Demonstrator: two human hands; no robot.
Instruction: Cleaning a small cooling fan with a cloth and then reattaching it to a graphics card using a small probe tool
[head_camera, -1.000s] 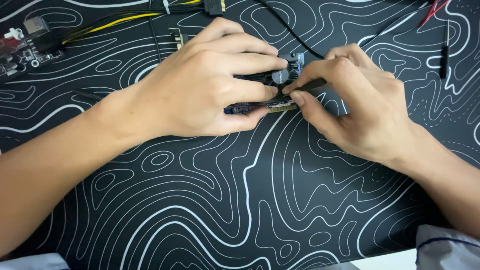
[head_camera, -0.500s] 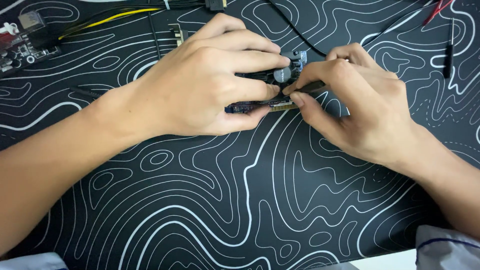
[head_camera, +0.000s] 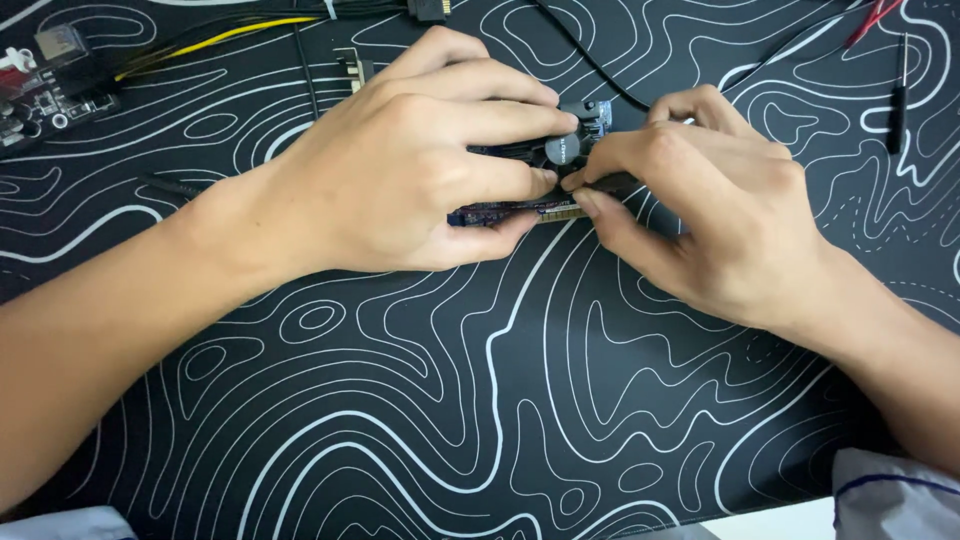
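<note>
A small dark circuit board with round black capacitors on top sits near the top middle of a black mat with white wavy lines. My left hand lies over the board and grips it, fingers curled over the top and thumb under its lower edge. My right hand meets it from the right, thumb and forefinger pinching the board's right end by its gold edge contacts. Most of the board is hidden under my fingers.
A circuit assembly with connectors lies at the top left, with yellow and black wires running right from it. A thin black cable leads to the board. A small screwdriver and a red lead lie at the top right.
Both hands stay on the board and hardly move. The right fingers have shifted slightly along the board's right end.
</note>
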